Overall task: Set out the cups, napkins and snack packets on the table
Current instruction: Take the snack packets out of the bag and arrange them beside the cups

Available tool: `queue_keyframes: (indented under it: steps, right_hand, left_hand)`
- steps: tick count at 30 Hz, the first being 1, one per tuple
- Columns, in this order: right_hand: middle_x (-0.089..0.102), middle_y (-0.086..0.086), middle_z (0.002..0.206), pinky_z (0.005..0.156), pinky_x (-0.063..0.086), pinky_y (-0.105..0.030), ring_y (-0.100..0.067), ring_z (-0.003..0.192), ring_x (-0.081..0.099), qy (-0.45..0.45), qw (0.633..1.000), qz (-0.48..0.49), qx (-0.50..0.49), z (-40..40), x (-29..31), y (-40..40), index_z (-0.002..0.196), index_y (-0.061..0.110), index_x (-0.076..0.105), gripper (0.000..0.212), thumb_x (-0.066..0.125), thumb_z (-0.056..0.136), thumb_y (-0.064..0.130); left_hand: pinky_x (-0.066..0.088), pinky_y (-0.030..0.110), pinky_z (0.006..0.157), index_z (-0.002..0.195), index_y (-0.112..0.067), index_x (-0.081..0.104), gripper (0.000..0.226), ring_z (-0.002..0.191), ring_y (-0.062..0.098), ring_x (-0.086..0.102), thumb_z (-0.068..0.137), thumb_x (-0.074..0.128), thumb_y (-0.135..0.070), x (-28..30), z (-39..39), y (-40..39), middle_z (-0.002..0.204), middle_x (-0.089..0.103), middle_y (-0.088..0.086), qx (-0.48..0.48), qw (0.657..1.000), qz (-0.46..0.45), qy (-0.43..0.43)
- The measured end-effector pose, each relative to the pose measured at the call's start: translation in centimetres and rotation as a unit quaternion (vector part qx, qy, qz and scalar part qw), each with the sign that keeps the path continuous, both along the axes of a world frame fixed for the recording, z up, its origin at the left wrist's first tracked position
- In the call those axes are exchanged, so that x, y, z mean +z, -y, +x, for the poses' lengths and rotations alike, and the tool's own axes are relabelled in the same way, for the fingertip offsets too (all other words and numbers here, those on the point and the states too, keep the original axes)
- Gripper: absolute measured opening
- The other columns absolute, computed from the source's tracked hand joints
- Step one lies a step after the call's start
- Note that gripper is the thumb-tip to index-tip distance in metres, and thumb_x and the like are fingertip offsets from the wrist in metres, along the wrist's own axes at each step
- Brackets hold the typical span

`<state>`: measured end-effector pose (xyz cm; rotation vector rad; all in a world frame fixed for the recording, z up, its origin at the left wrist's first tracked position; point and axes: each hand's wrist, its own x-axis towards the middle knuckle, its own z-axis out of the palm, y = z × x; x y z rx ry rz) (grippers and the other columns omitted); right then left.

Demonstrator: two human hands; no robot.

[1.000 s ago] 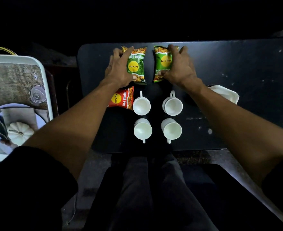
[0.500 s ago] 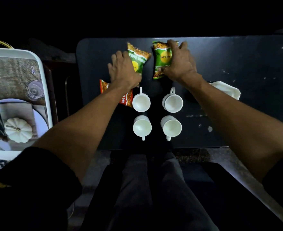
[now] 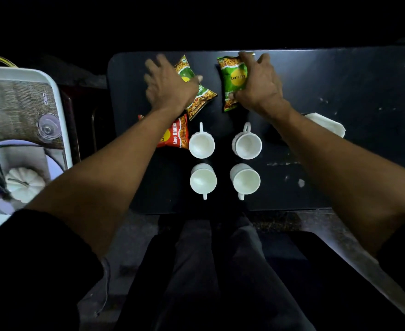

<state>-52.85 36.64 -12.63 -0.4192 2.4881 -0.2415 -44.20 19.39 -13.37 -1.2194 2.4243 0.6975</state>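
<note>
Two green snack packets lie at the far side of the dark table (image 3: 340,80). My left hand (image 3: 170,87), blurred, lies over the tilted left green packet (image 3: 201,96) with its thumb across it. The upright right green packet (image 3: 235,78) is gripped along its right edge by my right hand (image 3: 260,86). A red snack packet (image 3: 176,137) lies partly under my left forearm. Several white cups stand in a square: two far cups (image 3: 201,144) (image 3: 247,144) and two near cups (image 3: 202,180) (image 3: 244,180). A white napkin (image 3: 328,124) peeks out behind my right forearm.
A white tray (image 3: 61,111) stands left of the table, holding a woven mat, a clear glass (image 3: 48,127) and a plate with a white pumpkin (image 3: 23,182). The table's right half (image 3: 364,139) is bare, and my legs are below its near edge.
My left hand has slid left and turned the left green packet, so its lower end now points right. The right hand has stayed on the right green packet. More of the red packet shows.
</note>
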Motion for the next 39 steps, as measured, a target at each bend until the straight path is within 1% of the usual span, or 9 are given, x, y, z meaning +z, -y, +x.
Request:
queue_keyframes:
  steps: [2, 7, 12, 18, 28, 32, 35, 37, 39]
  right_hand:
    - [0.041, -0.019, 0.139, 0.100, 0.048, -0.051, -0.041, 0.125, 0.049, -0.001, 1.000, -0.001, 0.003, 0.0, 0.0, 0.0, 0.153, 0.026, 0.032, 0.089, 0.080, 0.077, 0.030]
    - [0.040, -0.019, 0.141, 0.100, 0.047, -0.050, -0.040, 0.125, 0.049, -0.004, 1.000, -0.004, 0.010, -0.1, -0.4, -0.2, 0.154, 0.026, 0.032, 0.090, 0.079, 0.078, 0.033]
    - [0.039, -0.019, 0.141, 0.102, 0.046, -0.048, -0.039, 0.126, 0.048, -0.003, 1.000, -0.022, -0.001, 0.3, -0.7, -0.1, 0.154, 0.024, 0.031, 0.093, 0.081, 0.077, 0.041]
    - [0.039, -0.018, 0.141, 0.104, 0.047, -0.047, -0.037, 0.127, 0.047, 0.002, 1.000, -0.031, 0.006, 1.1, -0.9, 0.1, 0.154, 0.024, 0.031, 0.094, 0.081, 0.077, 0.043]
    - [0.041, -0.016, 0.139, 0.096, 0.051, -0.047, -0.035, 0.123, 0.050, -0.007, 1.000, -0.027, 0.002, 1.6, -1.2, -0.2, 0.153, 0.027, 0.027, 0.097, 0.077, 0.074, 0.053]
    - [0.042, -0.017, 0.134, 0.082, 0.046, -0.039, -0.033, 0.118, 0.048, -0.056, 0.998, -0.011, 0.008, 2.5, -0.6, -0.3, 0.155, 0.026, 0.025, 0.096, 0.068, 0.074, 0.054]
    - [0.044, -0.016, 0.130, 0.086, 0.046, -0.038, -0.030, 0.115, 0.048, -0.126, 0.991, -0.035, 0.008, 4.0, 0.5, -0.1, 0.150, 0.021, 0.034, 0.086, 0.064, 0.074, 0.050]
    - [0.046, -0.016, 0.129, 0.087, 0.046, -0.037, -0.028, 0.114, 0.049, -0.151, 0.987, -0.062, 0.007, 5.4, 1.1, 0.3, 0.146, 0.019, 0.040, 0.078, 0.062, 0.075, 0.045]
    - [0.047, -0.015, 0.128, 0.085, 0.045, -0.036, -0.028, 0.113, 0.050, -0.153, 0.984, -0.089, 0.015, 7.0, 1.5, 0.9, 0.144, 0.017, 0.043, 0.073, 0.062, 0.076, 0.039]
  left_hand:
    - [0.049, 0.046, 0.104, 0.149, -0.009, 0.031, 0.105, 0.133, 0.041, 0.049, 0.072, 0.080, -0.061, -0.6, 0.0, -0.8, 0.155, 0.029, 0.018, -0.005, 0.999, 0.037, -0.003]
    - [0.048, 0.039, 0.106, 0.131, -0.010, 0.048, 0.081, 0.127, 0.031, 0.048, 0.067, 0.091, -0.036, -1.2, -0.3, -0.9, 0.143, 0.037, 0.013, -0.107, 0.987, 0.058, -0.100]
    - [0.049, 0.040, 0.104, 0.135, -0.015, 0.053, 0.072, 0.131, 0.029, 0.043, 0.075, 0.084, -0.038, -1.2, 0.9, -0.2, 0.144, 0.037, 0.013, -0.180, 0.975, 0.051, -0.118]
    - [0.048, 0.036, 0.100, 0.138, -0.015, 0.049, 0.071, 0.131, 0.029, 0.042, 0.080, 0.080, -0.040, -1.7, 1.8, -0.8, 0.146, 0.035, 0.014, -0.145, 0.982, 0.007, -0.119]
    - [0.049, 0.037, 0.100, 0.143, -0.019, 0.044, 0.078, 0.136, 0.029, 0.040, 0.079, 0.079, -0.044, -0.8, 2.1, -0.4, 0.150, 0.032, 0.014, -0.137, 0.985, 0.021, -0.102]
    - [0.048, 0.043, 0.104, 0.149, -0.023, 0.038, 0.089, 0.135, 0.027, 0.043, 0.075, 0.078, -0.052, 0.0, 3.5, 0.2, 0.150, 0.036, 0.010, -0.086, 0.988, 0.009, -0.126]
    - [0.039, 0.050, 0.111, 0.151, -0.026, 0.032, 0.099, 0.140, 0.028, 0.039, 0.069, 0.082, -0.050, 0.2, 6.1, 0.6, 0.152, 0.036, 0.008, -0.038, 0.996, 0.020, -0.074]
    - [0.034, 0.050, 0.111, 0.150, -0.026, 0.030, 0.104, 0.140, 0.031, 0.037, 0.063, 0.083, -0.044, 0.0, 8.6, 0.7, 0.151, 0.038, 0.009, -0.063, 0.998, 0.031, 0.005]
    - [0.034, 0.049, 0.110, 0.146, -0.022, 0.039, 0.097, 0.134, 0.034, 0.042, 0.061, 0.083, -0.035, -0.4, 11.2, 0.6, 0.143, 0.045, 0.011, -0.096, 0.993, 0.027, 0.062]
